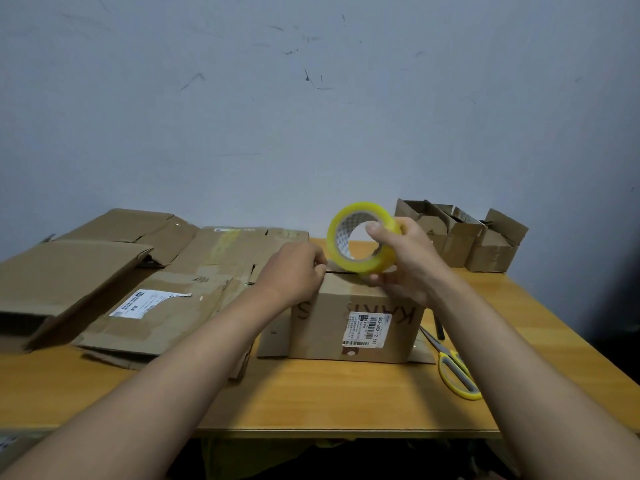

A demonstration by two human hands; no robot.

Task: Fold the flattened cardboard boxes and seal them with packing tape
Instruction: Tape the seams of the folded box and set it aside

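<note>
Table [311,393]; box [322,327] top behind hands.

A folded brown cardboard box [353,327], its front bearing a white barcode label and upside-down black lettering, stands upright on the bench with its top flaps closed along a dark seam. A roll of yellowish clear packing tape [362,237] is held on edge just above the box's top. To the left, flattened cardboard boxes [145,289] lie overlapping in a loose pile, one carrying a torn white shipping label.
</note>
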